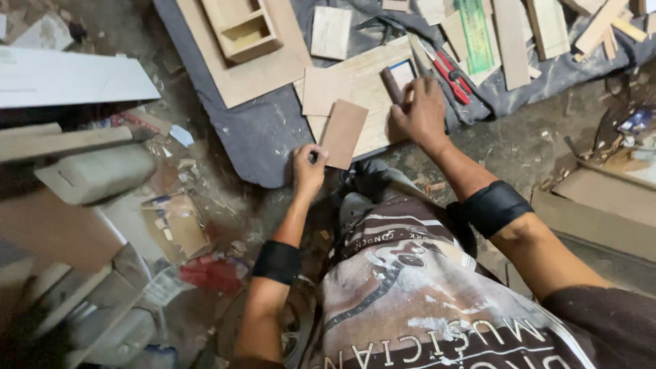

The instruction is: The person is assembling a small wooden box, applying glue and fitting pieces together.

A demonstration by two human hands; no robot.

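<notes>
Left hand (309, 169) curled into a loose fist at the near edge of the dark grey cloth mat (263, 137) spread on the floor, fingers closed around something small and dark, maybe a pencil stub, too tiny to tell. Knuckles touching the bottom corner of a small reddish-brown rectangular wooden panel (343, 132), lying tilted and overlapping the pale plywood board (372, 92) underneath.

Right hand (420, 109) pressing down flat on that same board near its right edge, fingers spread fairly wide, fingertips touching a short dark wooden block (392, 85) sitting just beside a small blue-bordered rectangular card (403, 72).

Possible trouble, just guessing: the brown panel hanging partly off the board's edge, only lightly pinned, so probably sliding or pivoting under any push. The board resting on soft cloth over a gritty floor, likely shifting too if the right hand eases up.

Lots crowding in. Red-handled pliers (451, 75) lying right next to the right hand, easy to bump. A second pale square of thin wood (324, 89) overlapping the board's left corner. A shallow wooden box frame (242, 27) resting on a big plywood sheet (236, 68) at the mat's far left corner, loose wooden offcuts (547, 27) piling along the far right edge. Scraps, crumpled cardboard (179, 222) and a red wrapper (215, 273) littering the floor on the left.
</notes>
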